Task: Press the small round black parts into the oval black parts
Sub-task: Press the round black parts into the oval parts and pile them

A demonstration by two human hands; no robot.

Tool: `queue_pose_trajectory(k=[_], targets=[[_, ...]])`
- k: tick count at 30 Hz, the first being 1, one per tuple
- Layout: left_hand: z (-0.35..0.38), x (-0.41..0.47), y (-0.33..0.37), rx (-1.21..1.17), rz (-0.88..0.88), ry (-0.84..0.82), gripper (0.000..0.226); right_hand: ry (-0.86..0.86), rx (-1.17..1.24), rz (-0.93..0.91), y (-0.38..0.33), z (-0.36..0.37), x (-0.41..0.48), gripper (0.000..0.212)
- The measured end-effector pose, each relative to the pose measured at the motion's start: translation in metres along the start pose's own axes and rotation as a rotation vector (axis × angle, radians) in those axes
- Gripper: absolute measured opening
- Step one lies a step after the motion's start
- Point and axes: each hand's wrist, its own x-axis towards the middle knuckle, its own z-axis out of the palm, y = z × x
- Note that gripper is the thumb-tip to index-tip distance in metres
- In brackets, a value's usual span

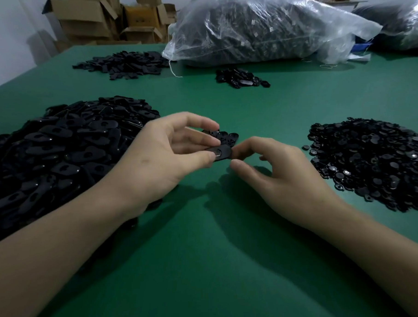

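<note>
left hand (165, 158) pinches an oval part (223, 151) mid-frame; right hand (280, 172) loosely curled, apparently empty. I'd seat one from the round parts pile (370, 156) squarely, then thumb-press.

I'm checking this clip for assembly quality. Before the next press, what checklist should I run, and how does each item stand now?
1. Oval part held securely: ok. The left hand pinches it between thumb and fingers.
2. Round part ready in the right hand: cannot tell. Its fingers are curled at the oval part's end and no part shows between them.
3. Hole in the oval part free: cannot tell. The left thumb covers that spot.
4. Pile of round parts close by on the right: ok.
5. Pile of oval parts beside the left hand: ok.
6. Bare table under the hands: ok.
</note>
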Motion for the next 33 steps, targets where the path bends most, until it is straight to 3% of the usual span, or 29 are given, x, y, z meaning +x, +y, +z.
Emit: queue_pose_trajectory(k=[4, 13, 16, 19, 23, 26, 33], targets=[[0.014, -0.007, -0.008, -0.201, -0.106, -0.015, 0.032, -0.007, 0.206, 0.097, 0.004, -0.003, 0.001, 0.014], [0.025, -0.018, -0.008, -0.075, -0.095, -0.036, 0.027, -0.034, 0.242, 0.154, 0.003, -0.006, -0.001, 0.015], [0.027, -0.02, -0.011, -0.105, -0.111, -0.025, 0.029, 0.006, 0.067, 0.115, 0.007, -0.013, 0.002, 0.008], [0.028, -0.022, -0.015, -0.095, -0.167, -0.041, 0.034, 0.084, -0.329, 0.112, 0.02, -0.029, 0.009, 0.016], [0.028, -0.021, -0.016, -0.131, -0.206, -0.05, 0.038, 0.064, -0.728, 0.304, 0.039, -0.053, 0.014, 0.034], [0.027, -0.021, -0.015, -0.136, -0.217, -0.056, 0.04, 0.044, -0.795, 0.398, 0.045, -0.061, 0.015, 0.034], [0.028, -0.022, -0.013, -0.13, -0.231, -0.056, 0.041, 0.076, -0.79, 0.427, 0.048, -0.061, 0.015, 0.014]])
